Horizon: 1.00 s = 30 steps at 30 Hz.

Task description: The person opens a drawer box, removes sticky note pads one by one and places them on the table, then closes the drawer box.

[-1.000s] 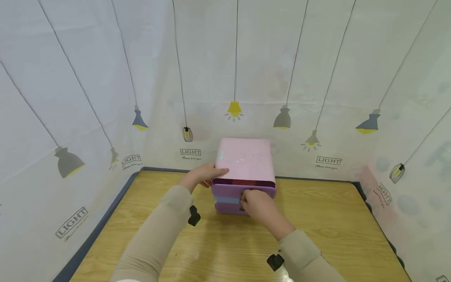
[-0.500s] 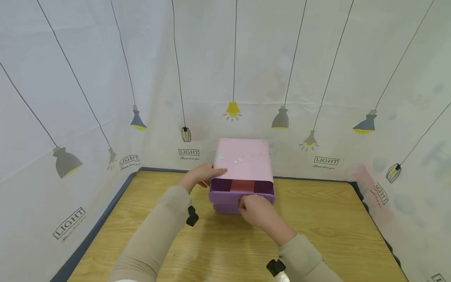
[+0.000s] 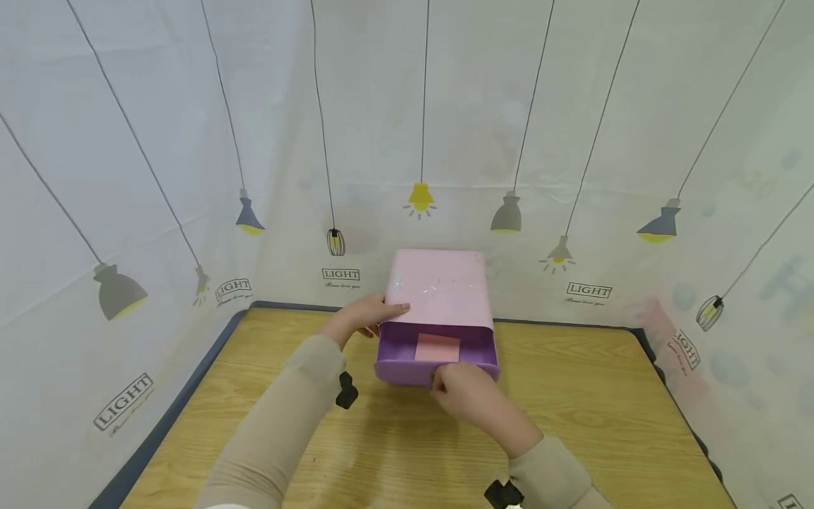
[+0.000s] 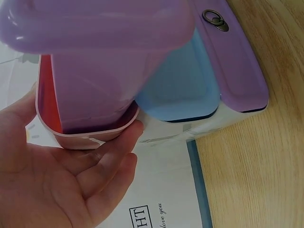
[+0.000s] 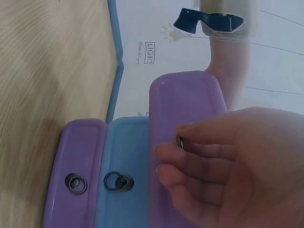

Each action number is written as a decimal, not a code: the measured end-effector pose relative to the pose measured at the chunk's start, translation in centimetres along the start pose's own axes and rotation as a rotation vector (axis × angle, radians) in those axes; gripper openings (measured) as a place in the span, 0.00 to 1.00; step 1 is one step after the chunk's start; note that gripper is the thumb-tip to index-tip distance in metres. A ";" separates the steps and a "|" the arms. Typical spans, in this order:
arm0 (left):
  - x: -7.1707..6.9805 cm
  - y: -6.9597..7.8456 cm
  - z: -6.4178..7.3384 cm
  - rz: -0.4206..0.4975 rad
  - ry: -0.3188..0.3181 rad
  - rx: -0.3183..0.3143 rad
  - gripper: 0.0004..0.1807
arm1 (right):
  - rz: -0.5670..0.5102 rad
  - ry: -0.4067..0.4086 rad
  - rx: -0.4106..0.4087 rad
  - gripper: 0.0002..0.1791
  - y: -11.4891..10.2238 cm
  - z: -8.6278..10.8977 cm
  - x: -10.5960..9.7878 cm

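Observation:
A pink desktop drawer cabinet [image 3: 441, 283] stands on the table against the back sheet. Its purple top drawer [image 3: 403, 372] is pulled well out, and a flat pink piece, like a paper slip [image 3: 437, 348], shows inside. My right hand [image 3: 467, 390] pinches the small metal ring pull [image 5: 178, 141] on that drawer's front between thumb and fingers. With the thumb on top and the fingers round the side, my left hand [image 3: 367, 312] grips the cabinet's upper left front corner. The blue middle drawer [image 4: 183, 78] and the purple bottom drawer [image 4: 232, 61] are closed.
Ring pulls hang on the lower drawers, such as the bottom ring pull [image 5: 77, 183]. The wood-grain table [image 3: 591, 410] meets a white lamp-print sheet [image 3: 572, 141] at the back and sides. A black wrist mount [image 3: 346, 390] sits by the left cuff.
My right hand has drawn the top drawer toward me from slightly open to well out, uncovering more of the pink piece. The left hand keeps its grip on the cabinet.

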<state>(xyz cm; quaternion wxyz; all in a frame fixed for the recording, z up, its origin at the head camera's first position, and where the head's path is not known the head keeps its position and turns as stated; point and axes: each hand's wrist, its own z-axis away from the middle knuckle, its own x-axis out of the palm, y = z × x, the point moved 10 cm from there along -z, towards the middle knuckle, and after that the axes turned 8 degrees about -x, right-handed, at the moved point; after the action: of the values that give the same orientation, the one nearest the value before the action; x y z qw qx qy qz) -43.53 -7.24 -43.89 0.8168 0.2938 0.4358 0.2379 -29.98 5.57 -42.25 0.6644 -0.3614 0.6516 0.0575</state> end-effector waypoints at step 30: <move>-0.2 0.1 0.0 0.013 0.013 0.022 0.38 | -0.049 -0.030 -0.056 0.06 -2.0 2.6 0.6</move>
<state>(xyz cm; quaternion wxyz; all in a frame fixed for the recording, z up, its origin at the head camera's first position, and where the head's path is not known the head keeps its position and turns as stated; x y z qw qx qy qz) -43.58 -7.31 -43.74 0.8092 0.3039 0.4416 0.2404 -26.69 5.32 -42.28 0.6649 -0.3949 0.6307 0.0647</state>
